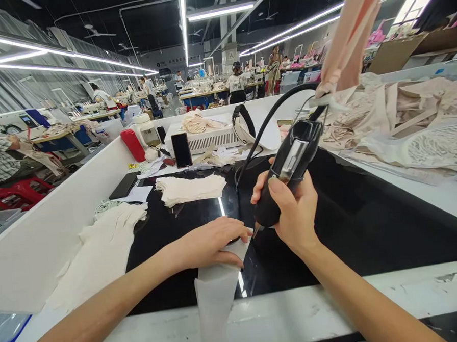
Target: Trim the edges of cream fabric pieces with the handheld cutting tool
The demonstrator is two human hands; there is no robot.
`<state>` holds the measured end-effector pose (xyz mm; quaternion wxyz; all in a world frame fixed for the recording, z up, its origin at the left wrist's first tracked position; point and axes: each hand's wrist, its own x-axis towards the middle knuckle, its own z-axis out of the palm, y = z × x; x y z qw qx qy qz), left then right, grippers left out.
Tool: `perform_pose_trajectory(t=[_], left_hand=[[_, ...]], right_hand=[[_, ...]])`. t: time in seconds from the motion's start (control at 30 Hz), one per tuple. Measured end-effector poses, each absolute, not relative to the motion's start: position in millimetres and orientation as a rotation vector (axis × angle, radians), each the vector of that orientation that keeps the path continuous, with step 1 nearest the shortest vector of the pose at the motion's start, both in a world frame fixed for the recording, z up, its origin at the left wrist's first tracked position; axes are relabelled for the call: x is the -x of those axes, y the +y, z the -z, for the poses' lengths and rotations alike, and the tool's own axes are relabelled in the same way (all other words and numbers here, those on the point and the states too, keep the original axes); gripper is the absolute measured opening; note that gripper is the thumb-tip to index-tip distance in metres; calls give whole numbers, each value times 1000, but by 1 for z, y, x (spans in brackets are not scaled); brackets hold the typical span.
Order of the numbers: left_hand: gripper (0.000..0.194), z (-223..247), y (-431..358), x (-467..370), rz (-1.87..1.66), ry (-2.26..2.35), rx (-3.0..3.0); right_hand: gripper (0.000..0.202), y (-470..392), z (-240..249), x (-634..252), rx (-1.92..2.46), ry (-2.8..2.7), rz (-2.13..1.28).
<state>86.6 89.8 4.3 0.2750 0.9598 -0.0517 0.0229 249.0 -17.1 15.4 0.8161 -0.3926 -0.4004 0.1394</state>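
Note:
My right hand [295,203] is wrapped round a black corded hand tool [289,162], its narrow tip pointing down beside a strip of pale fabric [219,284]. That strip lies over the table's front edge and onto the glossy black surface [353,220]. My left hand [217,243] rests on the strip's far end, thumb and fingers apart, just left of the tool tip. Part of a dark object shows under the left fingers; what it is I cannot make out. The cord [264,123] rises from the tool towards a hanging pink cloth [349,37].
A cream fabric stack [191,188] lies behind my left hand, and more cream fabric [98,254] at the left. Phones [182,150], a red case [132,145] and a white box [211,136] stand at the back. Beige pieces [412,105] are heaped right. Several people work beyond.

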Motion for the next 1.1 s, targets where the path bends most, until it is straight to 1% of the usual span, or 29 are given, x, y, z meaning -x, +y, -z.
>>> perform_pose_trajectory(t=[0.2, 0.3, 0.43, 0.93, 1.1], left_hand=[[35, -1, 97, -87, 154, -82, -2593], [37, -1, 100, -84, 199, -24, -2608], [38, -2, 101, -83, 194, -37, -2648], [42, 2, 103, -85, 188, -40, -2622], [47, 5, 105, -84, 145, -87, -2639]], right_hand=[[30, -21, -15, -241, 829, -840, -354], [30, -20, -14, -233, 813, -848, -381], [28, -19, -13, -225, 806, -855, -421], [24, -19, -12, -219, 890, -864, -393], [29, -23, -12, -214, 862, -827, -426]])
